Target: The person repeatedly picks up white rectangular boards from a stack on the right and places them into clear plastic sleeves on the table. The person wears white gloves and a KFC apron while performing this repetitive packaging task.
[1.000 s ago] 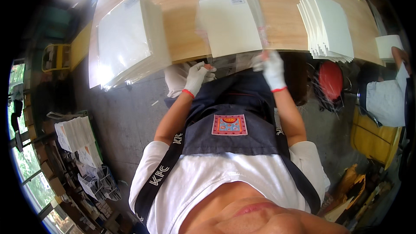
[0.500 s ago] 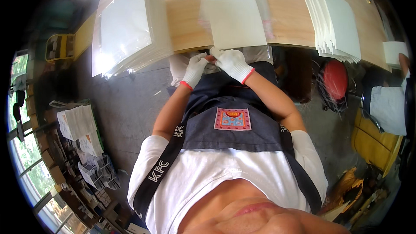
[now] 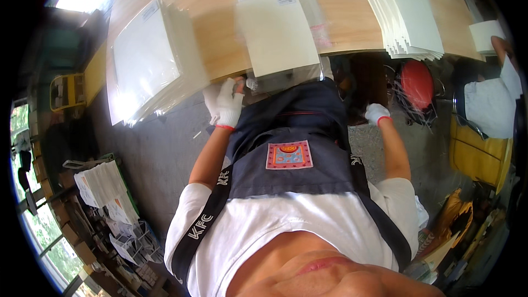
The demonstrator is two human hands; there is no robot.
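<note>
A cream flat panel (image 3: 280, 38) with a small label lies over clear plastic bags at the table's near edge. Clear plastic film hangs past its near end. My left hand (image 3: 227, 107), in a white knitted glove with a red cuff and bare fingertips, is just below that edge, beside the panel's near left corner. Its fingers point up and look slightly apart, with nothing plainly in them. Out to the right of my lap is my right hand (image 3: 377, 114), gloved too. Its fingers are curled in; whatever they hold, if anything, is hidden.
A stack of bagged white panels (image 3: 146, 60) overhangs the wooden table (image 3: 344, 16) at left. Bare white panels (image 3: 410, 16) are fanned in a stack at right. A red stool seat (image 3: 416, 91) and a yellow chair (image 3: 476, 157) stand right, near another person's arm (image 3: 501, 49).
My right hand has left the panel's near edge and swung right, beyond my lap. My left hand has shifted slightly left and its fingers have lifted. The view has shifted a little.
</note>
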